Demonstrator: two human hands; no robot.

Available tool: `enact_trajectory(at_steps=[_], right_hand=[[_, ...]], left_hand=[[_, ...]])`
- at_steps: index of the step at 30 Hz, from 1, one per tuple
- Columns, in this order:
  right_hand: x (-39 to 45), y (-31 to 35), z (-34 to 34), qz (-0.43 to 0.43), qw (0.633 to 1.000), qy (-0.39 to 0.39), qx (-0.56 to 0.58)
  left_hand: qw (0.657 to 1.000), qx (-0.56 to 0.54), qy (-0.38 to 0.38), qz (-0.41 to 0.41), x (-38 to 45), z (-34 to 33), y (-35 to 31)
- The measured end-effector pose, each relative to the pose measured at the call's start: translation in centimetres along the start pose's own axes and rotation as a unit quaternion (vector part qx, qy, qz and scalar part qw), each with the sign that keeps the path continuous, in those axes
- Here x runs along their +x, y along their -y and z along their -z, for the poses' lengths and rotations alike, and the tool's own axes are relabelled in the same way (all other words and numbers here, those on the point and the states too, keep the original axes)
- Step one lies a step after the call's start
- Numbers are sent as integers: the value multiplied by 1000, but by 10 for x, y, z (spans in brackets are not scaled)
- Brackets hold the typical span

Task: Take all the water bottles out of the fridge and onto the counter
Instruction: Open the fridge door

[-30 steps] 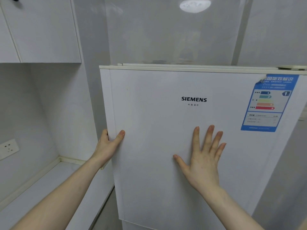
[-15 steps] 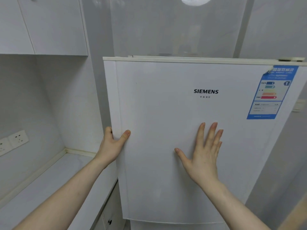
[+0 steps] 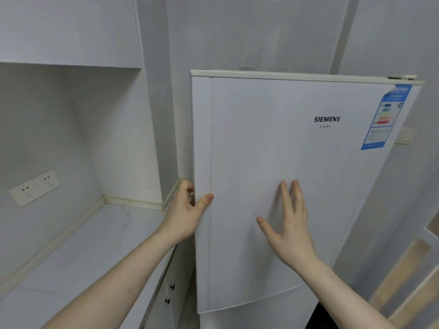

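Counter (image 3: 78, 252) left of upright fridge door (image 3: 273, 186); left hand (image 3: 184, 214) fingers clamp door edge, right hand (image 3: 291, 231) fingers spread flat.

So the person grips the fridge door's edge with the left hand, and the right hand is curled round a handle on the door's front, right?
Not quite. The left hand does grip the left edge of the fridge door, but the right hand holds no handle: its fingers are straight and spread over the plain door front. The head view shows this.
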State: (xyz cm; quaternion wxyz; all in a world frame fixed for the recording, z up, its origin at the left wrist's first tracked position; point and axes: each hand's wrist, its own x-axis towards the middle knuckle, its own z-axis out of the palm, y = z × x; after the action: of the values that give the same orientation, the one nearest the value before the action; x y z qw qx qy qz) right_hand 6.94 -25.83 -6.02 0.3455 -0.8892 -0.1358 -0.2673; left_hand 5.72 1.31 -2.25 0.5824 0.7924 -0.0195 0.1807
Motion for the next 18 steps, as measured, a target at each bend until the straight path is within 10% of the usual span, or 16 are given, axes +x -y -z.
enact_trajectory(at_steps=[18], right_hand=[[-130, 149, 100, 74, 982, -136, 104]], left_hand=[[964, 83, 204, -152, -157, -8, -48]])
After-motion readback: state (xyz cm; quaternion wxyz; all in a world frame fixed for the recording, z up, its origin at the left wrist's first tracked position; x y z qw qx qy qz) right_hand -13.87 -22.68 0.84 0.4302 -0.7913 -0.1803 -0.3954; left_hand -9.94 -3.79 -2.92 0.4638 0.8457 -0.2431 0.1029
